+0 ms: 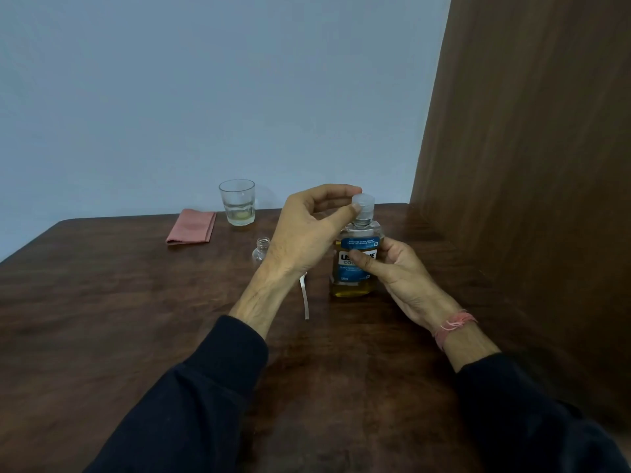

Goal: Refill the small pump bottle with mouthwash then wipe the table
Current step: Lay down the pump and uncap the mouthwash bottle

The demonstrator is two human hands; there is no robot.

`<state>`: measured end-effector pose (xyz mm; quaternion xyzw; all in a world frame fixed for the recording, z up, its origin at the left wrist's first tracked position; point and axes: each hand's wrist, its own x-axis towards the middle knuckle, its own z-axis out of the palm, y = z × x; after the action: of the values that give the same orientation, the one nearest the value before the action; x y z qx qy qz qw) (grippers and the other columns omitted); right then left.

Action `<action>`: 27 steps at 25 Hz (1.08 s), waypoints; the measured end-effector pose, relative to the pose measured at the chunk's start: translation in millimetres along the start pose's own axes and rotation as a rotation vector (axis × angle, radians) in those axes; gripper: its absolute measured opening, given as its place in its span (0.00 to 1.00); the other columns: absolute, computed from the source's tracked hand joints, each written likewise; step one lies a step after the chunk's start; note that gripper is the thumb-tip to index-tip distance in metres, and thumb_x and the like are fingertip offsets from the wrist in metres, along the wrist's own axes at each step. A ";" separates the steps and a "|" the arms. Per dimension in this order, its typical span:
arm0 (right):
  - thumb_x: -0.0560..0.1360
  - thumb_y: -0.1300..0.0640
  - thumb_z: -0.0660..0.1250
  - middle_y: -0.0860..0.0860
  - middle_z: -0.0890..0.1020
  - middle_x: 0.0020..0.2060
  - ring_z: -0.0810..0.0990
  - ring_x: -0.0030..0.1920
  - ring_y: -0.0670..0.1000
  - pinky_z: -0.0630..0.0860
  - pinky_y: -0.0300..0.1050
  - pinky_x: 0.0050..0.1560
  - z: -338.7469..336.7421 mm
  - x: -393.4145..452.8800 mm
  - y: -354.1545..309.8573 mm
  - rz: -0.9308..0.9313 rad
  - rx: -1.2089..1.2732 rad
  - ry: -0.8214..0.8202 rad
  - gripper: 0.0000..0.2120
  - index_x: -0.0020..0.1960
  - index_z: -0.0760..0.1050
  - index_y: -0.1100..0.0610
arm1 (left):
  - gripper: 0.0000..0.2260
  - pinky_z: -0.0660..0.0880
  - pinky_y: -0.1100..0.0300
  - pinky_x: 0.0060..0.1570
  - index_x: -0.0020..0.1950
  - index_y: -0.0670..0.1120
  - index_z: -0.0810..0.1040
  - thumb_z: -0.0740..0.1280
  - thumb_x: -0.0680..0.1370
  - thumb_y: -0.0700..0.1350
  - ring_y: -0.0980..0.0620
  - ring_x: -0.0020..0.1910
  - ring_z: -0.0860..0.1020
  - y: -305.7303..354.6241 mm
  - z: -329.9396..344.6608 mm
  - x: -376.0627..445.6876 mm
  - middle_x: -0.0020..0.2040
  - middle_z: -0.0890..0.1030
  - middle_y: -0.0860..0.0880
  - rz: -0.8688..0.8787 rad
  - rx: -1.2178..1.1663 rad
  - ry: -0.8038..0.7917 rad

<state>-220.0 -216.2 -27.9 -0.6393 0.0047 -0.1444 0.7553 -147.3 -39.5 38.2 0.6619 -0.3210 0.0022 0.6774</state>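
Left hand (307, 227) pinches cap (363, 206) — right hand (399, 271) grips mouthwash bottle (355, 268).

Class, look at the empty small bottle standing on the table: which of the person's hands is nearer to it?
Left. The left hand reaches over just beside the small bottle, pinching the mouthwash cap. The right hand grips the mouthwash bottle, farther away.

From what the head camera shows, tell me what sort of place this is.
Probably a plain room at home, though that is uncertain: a dark wooden table against a bare blue wall, a wooden panel on the right, and a glass and folded pink cloth laid out.
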 end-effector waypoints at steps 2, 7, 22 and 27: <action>0.70 0.54 0.81 0.54 0.89 0.62 0.88 0.64 0.52 0.86 0.43 0.56 0.9 -1.1 -0.4 0.006 0.010 -0.003 0.23 0.65 0.84 0.54 | 0.10 0.81 0.70 0.37 0.65 0.44 0.90 0.79 0.84 0.40 0.61 0.49 0.91 -0.2 0.0 -0.7 0.55 0.93 0.53 -0.010 -0.028 0.002; 0.71 0.54 0.80 0.53 0.89 0.63 0.87 0.66 0.52 0.85 0.47 0.63 -0.2 -1.6 -1.1 0.011 -0.022 -0.007 0.24 0.66 0.83 0.54 | 0.19 0.88 0.36 0.59 0.69 0.53 0.89 0.85 0.79 0.50 0.30 0.52 0.88 -0.4 3.8 -2.0 0.57 0.90 0.53 0.001 0.032 0.036; 0.65 0.48 0.84 0.53 0.89 0.64 0.87 0.66 0.53 0.85 0.47 0.63 -0.9 1.3 -0.2 -0.004 -0.019 -0.020 0.29 0.64 0.85 0.51 | 0.15 0.89 0.46 0.53 0.63 0.55 0.90 0.84 0.78 0.56 0.42 0.56 0.89 9.6 10.3 -1.4 0.52 0.86 0.56 -0.042 0.035 0.124; 0.65 0.48 0.85 0.53 0.89 0.64 0.87 0.66 0.52 0.86 0.46 0.62 -2.1 3.1 1.5 -0.011 -0.007 -0.020 0.23 0.60 0.89 0.46 | 0.12 0.77 0.64 0.42 0.56 0.51 0.86 0.83 0.80 0.53 0.60 0.47 0.86 10.1 6.3 -4.8 0.46 0.86 0.58 0.020 -0.036 0.230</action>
<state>-217.1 -218.7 -29.2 -0.6432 -0.0056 -0.1421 0.7524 -158.1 -41.9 44.6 0.6416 -0.2478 0.0792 0.7216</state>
